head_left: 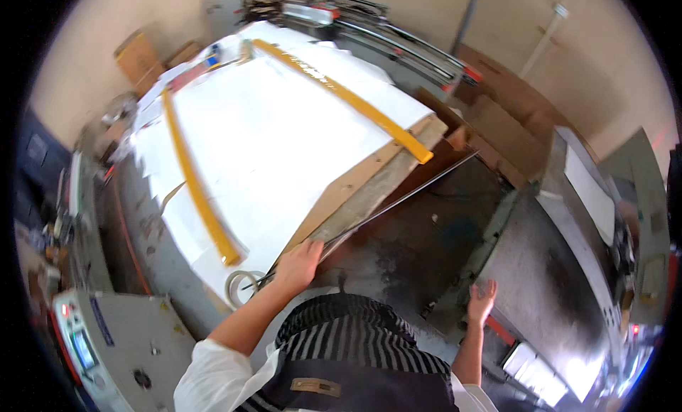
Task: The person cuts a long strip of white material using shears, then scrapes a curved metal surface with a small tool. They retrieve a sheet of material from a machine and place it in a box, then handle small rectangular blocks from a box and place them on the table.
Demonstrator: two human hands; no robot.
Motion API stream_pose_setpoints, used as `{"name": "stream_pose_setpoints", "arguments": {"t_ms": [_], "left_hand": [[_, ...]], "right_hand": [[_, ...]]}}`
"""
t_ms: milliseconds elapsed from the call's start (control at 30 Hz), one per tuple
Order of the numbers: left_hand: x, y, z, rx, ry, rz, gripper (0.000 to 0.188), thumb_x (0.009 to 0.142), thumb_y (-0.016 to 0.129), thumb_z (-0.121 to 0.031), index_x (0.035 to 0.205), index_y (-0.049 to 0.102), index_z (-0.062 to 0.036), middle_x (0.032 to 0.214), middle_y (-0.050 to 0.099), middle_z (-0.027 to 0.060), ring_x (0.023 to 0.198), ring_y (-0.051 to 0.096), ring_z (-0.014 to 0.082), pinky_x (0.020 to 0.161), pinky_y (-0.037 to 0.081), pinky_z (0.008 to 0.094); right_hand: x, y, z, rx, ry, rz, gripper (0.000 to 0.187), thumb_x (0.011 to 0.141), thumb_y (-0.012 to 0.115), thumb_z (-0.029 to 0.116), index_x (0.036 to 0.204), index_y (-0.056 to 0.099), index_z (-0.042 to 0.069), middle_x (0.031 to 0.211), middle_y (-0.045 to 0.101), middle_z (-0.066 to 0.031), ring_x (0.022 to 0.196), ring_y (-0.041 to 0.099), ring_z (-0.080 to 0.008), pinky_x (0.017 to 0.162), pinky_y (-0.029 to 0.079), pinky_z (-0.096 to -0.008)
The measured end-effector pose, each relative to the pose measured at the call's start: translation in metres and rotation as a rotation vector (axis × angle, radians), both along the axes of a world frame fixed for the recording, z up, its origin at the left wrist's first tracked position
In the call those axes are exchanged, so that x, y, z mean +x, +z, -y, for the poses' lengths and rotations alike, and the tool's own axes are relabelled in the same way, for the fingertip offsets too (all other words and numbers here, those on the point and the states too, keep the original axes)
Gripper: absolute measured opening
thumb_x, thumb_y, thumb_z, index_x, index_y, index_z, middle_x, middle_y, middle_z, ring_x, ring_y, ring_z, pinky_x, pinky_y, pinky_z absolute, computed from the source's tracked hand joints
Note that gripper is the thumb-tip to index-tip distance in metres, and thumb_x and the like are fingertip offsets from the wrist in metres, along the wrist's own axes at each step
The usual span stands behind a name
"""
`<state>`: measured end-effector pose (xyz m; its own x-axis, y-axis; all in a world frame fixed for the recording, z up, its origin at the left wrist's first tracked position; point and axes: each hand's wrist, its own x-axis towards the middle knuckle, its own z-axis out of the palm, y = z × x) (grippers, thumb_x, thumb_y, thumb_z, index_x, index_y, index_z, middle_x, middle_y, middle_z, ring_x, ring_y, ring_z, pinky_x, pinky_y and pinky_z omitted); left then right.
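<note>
My left hand (298, 266) is closed around a long thin metal rod (419, 188) at the near edge of a table. The rod slants away to the far right, past the table's corner. My right hand (483, 302) is apart from it on the right, fingers spread and holding nothing, beside a dark metal machine bed (547, 270). White paper sheets (241, 142) cover most of the table. On them lie two long yellow bars, one on the left (192, 174) and one on the right (341, 92). A tape roll (233, 291) sits at the near corner, close to my left forearm.
A grey control cabinet (135, 341) with a small screen stands at the lower left. Behind the table is a long machine with rails (398, 46), near a person in patterned clothing (263, 3). Cardboard (497, 131) leans against the right wall; a cardboard box (138, 60) stands far left.
</note>
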<state>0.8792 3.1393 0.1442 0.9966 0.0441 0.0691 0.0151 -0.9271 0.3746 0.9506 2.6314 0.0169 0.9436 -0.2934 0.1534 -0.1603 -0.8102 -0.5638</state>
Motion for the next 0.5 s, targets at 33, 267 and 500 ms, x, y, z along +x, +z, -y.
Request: {"name": "stream_pose_setpoints", "arguments": {"t_ms": [33, 267, 500], "left_hand": [[0.0, 0.023, -0.001, -0.038, -0.008, 0.015, 0.03, 0.085, 0.052, -0.01, 0.115, 0.054, -0.0065, 0.098, 0.06, 0.0136, 0.091, 0.061, 0.0324, 0.071, 0.051, 0.044], [0.059, 0.128, -0.027, 0.143, -0.46, 0.127, 0.028, 0.079, 0.056, -0.006, 0.105, 0.064, -0.0089, 0.077, 0.055, 0.0047, 0.071, 0.057, 0.0234, 0.064, 0.046, 0.0376], [0.136, 0.149, -0.002, 0.295, -0.334, 0.737, 0.037, 0.073, 0.062, -0.003, 0.109, 0.066, -0.0136, 0.102, 0.06, 0.0024, 0.096, 0.059, 0.0203, 0.088, 0.041, 0.038]], "right_hand": [[-0.002, 0.038, -0.044, 0.055, 0.02, 0.117, 0.064, 0.082, 0.068, 0.018, 0.137, 0.039, 0.002, 0.146, 0.032, -0.0225, 0.134, 0.032, -0.0387, 0.111, 0.027, -0.0438], [0.008, 0.21, -0.187, -0.369, 0.425, 0.535, 0.077, 0.073, 0.078, 0.023, 0.137, 0.04, 0.005, 0.145, 0.034, -0.0195, 0.135, 0.029, -0.0418, 0.109, 0.024, -0.0532], [0.004, 0.115, -0.188, 0.27, 0.563, 0.012, 0.027, 0.084, 0.069, 0.026, 0.099, 0.066, 0.003, 0.066, 0.061, -0.0093, 0.061, 0.063, -0.0202, 0.058, 0.05, -0.0319]]}}
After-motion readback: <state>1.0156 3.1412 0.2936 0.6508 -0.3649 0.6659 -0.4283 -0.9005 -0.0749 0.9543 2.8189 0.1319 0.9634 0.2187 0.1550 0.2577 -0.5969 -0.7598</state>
